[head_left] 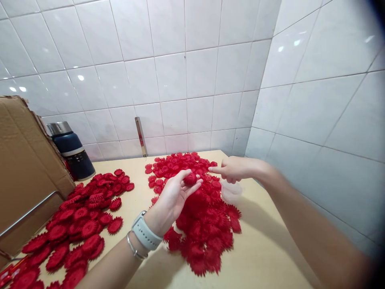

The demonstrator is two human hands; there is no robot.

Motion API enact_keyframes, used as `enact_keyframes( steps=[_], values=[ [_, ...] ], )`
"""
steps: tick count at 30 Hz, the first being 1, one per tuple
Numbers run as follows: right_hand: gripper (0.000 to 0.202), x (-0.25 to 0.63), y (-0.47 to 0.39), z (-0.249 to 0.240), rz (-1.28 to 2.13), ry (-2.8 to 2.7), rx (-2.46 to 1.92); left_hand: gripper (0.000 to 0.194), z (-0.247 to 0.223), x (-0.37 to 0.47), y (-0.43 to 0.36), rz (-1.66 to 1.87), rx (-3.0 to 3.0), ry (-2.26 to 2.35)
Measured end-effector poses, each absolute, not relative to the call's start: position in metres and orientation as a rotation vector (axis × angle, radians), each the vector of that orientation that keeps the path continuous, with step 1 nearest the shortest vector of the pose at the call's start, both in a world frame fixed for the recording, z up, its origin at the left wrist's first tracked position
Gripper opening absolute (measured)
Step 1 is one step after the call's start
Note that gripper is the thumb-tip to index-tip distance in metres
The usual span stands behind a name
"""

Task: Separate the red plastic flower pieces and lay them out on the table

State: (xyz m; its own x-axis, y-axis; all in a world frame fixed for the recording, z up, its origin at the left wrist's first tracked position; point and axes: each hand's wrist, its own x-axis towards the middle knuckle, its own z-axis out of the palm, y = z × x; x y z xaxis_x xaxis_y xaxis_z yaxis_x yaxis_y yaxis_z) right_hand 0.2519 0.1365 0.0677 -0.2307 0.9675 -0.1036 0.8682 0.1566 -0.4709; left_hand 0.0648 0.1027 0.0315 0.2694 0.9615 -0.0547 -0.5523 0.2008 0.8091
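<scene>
My left hand (177, 192) is held palm up above the pile. Its thumb and fingers close round one red pleated disc (190, 179) with a toothed edge, which looks like a fabric flower piece. To its right, my right hand (233, 169) hovers over the pile's edge, index finger stretched toward the left hand and the other fingers curled. I see nothing held in it. Beneath both hands spreads a large pile of similar red discs (207, 233). Under the right hand is a clear, round plastic dish (231, 192), partly covered and blurred.
A second heap of red discs (81, 218) lies on the left of the pale tabletop (261, 241). Behind it stand a dark blue bottle (72, 154) and a cardboard box (27, 160). A narrow metal strip (140, 136) leans on the tiled wall (168, 76). Another tiled wall rises at right.
</scene>
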Motion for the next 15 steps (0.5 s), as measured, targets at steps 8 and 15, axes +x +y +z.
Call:
enact_keyframes(
  steps=[8, 15],
  values=[
    [0.054, 0.2566, 0.1411, 0.0596, 0.932, -2.330, -1.809, 0.011, 0.0299, 0.0661, 0.1044, 1.112, 0.753, 0.729],
    [0.054, 0.2597, 0.1400, 0.0606, 0.897, -2.353, -1.783, 0.013, 0.0258, 0.0665, 0.1051, 1.090, 0.748, 0.700]
  ],
)
